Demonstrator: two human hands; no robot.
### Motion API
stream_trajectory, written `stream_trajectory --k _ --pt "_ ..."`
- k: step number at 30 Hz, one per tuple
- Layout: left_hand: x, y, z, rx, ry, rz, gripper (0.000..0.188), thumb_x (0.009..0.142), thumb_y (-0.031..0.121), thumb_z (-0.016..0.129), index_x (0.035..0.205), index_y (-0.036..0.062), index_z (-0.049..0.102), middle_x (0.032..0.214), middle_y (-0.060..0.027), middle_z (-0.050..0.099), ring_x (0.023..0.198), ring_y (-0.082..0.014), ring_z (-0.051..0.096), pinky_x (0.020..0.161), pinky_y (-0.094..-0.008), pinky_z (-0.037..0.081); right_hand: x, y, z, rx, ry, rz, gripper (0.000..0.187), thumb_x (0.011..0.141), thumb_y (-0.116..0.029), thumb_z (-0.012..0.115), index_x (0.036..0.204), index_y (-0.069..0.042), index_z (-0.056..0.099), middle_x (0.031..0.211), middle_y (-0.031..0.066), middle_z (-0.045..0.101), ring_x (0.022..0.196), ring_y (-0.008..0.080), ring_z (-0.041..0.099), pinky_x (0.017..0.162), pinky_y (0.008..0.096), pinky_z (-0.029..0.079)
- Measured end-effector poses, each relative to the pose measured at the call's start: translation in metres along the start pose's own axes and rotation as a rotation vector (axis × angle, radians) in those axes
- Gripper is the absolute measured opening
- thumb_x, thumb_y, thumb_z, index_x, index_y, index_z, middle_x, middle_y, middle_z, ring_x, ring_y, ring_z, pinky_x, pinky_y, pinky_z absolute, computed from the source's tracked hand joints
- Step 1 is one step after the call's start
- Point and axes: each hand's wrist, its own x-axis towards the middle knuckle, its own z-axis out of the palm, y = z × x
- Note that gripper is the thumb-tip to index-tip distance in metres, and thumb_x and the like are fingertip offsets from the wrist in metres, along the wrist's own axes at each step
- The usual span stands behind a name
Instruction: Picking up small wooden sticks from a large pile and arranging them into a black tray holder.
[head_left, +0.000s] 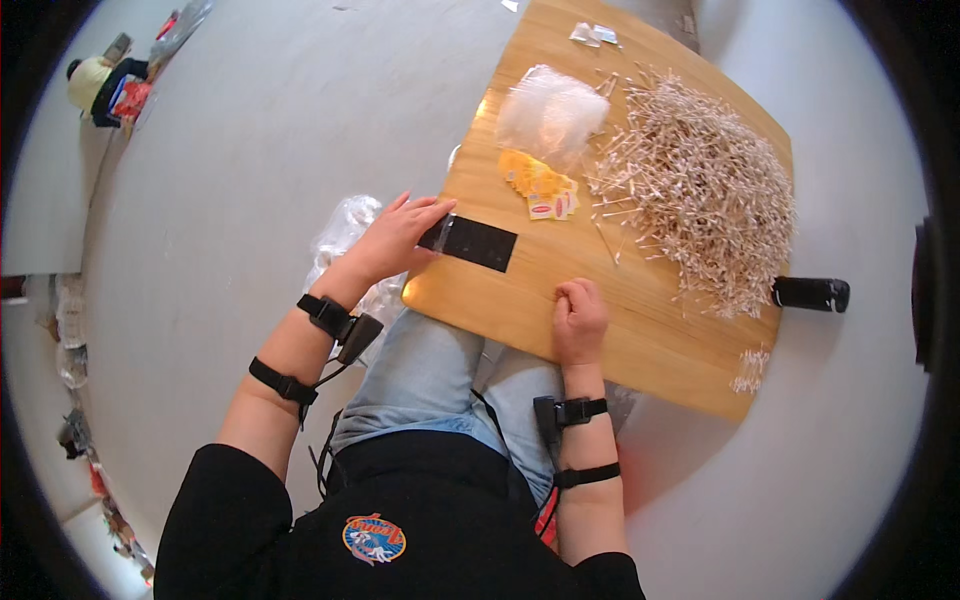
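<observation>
My left hand (398, 236) lies at the table's left edge, fingers stretched out, touching the end of a flat black pad (483, 245). A narrow clear plastic strip (443, 232) crosses the pad beside those fingers. Near the front edge of the table, my right hand (580, 318) is curled into a fist; whatever it may hold is hidden. Beyond the pad are fanned yellow printed cards (540, 183) and a stack of clear plastic bags (552, 112). A large heap of cotton swabs (705, 185) covers the table's right side, with a few strays toward my right hand.
The wooden table (660, 345) has a small group of swabs (750, 370) at its near right corner. A black cylinder (810, 294) juts past its right edge. Small packets (592, 35) lie at the far end. Clear plastic (340, 225) sits below the left edge. Another person (105, 85) is far left.
</observation>
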Motion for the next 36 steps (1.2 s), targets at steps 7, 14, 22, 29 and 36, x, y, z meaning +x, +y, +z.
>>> stream_trajectory --k 7,14,22,29,36 --pt "0.007 0.016 0.014 -0.089 0.102 -0.024 0.07 0.074 0.011 0.079 0.138 0.0063 0.052 0.135 -0.0142 0.058 0.131 -0.0291 0.051 0.117 -0.0485 0.03 -0.001 -0.004 0.003 0.071 0.096 -0.013 0.013 0.081 -0.001 0.064 0.093 -0.005 0.065 0.093 0.0128 0.063 0.086 0.0338 0.063 0.074 0.0427 0.051" --pt "0.02 0.035 0.053 -0.227 0.377 0.171 0.059 0.074 0.01 0.078 0.129 0.0032 0.057 0.128 -0.0159 0.061 0.123 -0.034 0.055 0.11 -0.0453 0.04 0.048 0.028 -0.017 -0.41 0.345 0.213 0.027 0.084 -0.014 0.069 0.108 -0.004 0.06 0.107 0.0157 0.06 0.098 0.038 0.061 0.08 0.0478 0.051" --pt "0.058 0.106 0.095 -0.219 0.338 0.315 0.05 0.083 0.008 0.069 0.131 0.0025 0.054 0.136 -0.0171 0.055 0.126 -0.0357 0.052 0.107 -0.0444 0.041 0.057 0.055 -0.026 -0.337 0.197 0.248 0.011 0.086 -0.013 0.066 0.094 -0.007 0.058 0.099 0.014 0.058 0.092 0.0362 0.06 0.075 0.0467 0.05" --pt "0.153 0.124 0.091 -0.184 0.479 0.194 0.033 0.087 0.009 0.064 0.12 0.0039 0.061 0.122 -0.0175 0.06 0.113 -0.0365 0.056 0.098 -0.0452 0.045 0.002 0.04 -0.039 -0.24 0.128 0.103 0.008 0.085 -0.008 0.066 0.091 -0.008 0.06 0.088 0.0116 0.059 0.082 0.0343 0.06 0.07 0.0449 0.048" --pt "0.198 0.138 0.102 -0.036 0.367 0.132 0.02 0.081 0.007 0.064 0.101 0.0069 0.066 0.106 -0.0135 0.064 0.102 -0.0349 0.059 0.087 -0.0414 0.05 -0.001 0.034 -0.041 -0.21 0.144 0.103 0.008 0.084 -0.009 0.067 0.091 -0.009 0.062 0.088 0.0115 0.06 0.082 0.0341 0.06 0.07 0.0446 0.049"
